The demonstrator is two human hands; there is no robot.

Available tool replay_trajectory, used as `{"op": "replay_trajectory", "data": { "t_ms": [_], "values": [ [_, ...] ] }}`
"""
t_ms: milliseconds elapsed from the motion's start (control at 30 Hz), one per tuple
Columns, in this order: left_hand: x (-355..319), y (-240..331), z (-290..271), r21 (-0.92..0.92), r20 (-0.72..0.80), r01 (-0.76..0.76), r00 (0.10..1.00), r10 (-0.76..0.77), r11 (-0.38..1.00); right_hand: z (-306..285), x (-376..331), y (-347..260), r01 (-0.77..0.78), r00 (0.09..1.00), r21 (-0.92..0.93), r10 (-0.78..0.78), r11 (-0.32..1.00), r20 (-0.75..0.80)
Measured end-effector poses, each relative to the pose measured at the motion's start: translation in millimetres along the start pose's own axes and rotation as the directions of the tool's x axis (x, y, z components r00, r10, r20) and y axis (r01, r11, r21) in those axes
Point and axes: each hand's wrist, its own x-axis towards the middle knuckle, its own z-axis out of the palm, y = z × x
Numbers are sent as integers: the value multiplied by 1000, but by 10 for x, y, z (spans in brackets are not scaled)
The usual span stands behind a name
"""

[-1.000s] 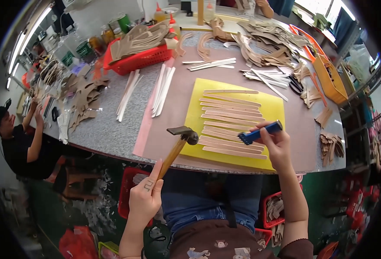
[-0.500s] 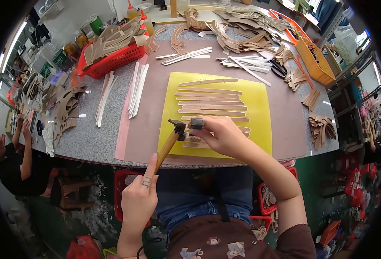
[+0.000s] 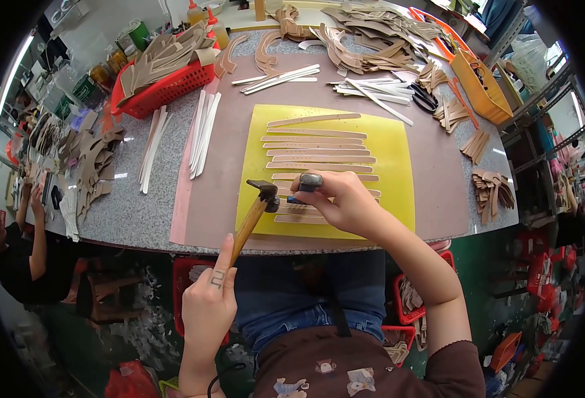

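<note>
My left hand (image 3: 207,298) is closed around the wooden handle of a hammer (image 3: 248,227), its index finger lying along the handle. The hammer's dark head is just left of a metal punch (image 3: 310,180), and a gap shows between them. My right hand (image 3: 355,202) grips this punch upright over the lower strips; blue shows near its foot, and its tip is hidden. Beneath lies a yellow board (image 3: 395,179) with several narrow tan leather strips (image 3: 322,159) laid side by side. Rows of small holes show in some upper strips.
White strips (image 3: 205,136) lie left of the board, with more strips (image 3: 279,79) behind it. A red basket (image 3: 166,87) heaped with tan pieces stands at the back left. Scissors (image 3: 425,99) and an orange-yellow basket (image 3: 481,86) are at the back right. Another person (image 3: 17,245) sits at far left.
The punch has shifted slightly right over the strips, widening the gap to the hammer head. Blue near its foot now shows. The whole view has shifted slightly.
</note>
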Motion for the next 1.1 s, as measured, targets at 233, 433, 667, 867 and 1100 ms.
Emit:
{"op": "replay_trajectory", "data": {
  "t_ms": [233,433,667,867,1100],
  "values": [
    [9,-60,49,15,-61,-67,996,67,998,4,36,-70,48,999,-67,-46,997,19],
    [83,-89,-94,62,3,-72,997,72,995,37,3,-46,66,998,-69,-66,995,2],
    [90,120,-524,-567,-639,-515,768,51,644,56,13,-91,104,994,-70,-105,992,-8],
    [53,-158,-382,133,-242,-13,969,45,991,12,-15,-54,169,985,-43,-170,985,-21],
    [-81,-147,56,146,-66,-139,986,150,980,-34,-145,96,-81,994,166,92,983,-62]
  ]
}}
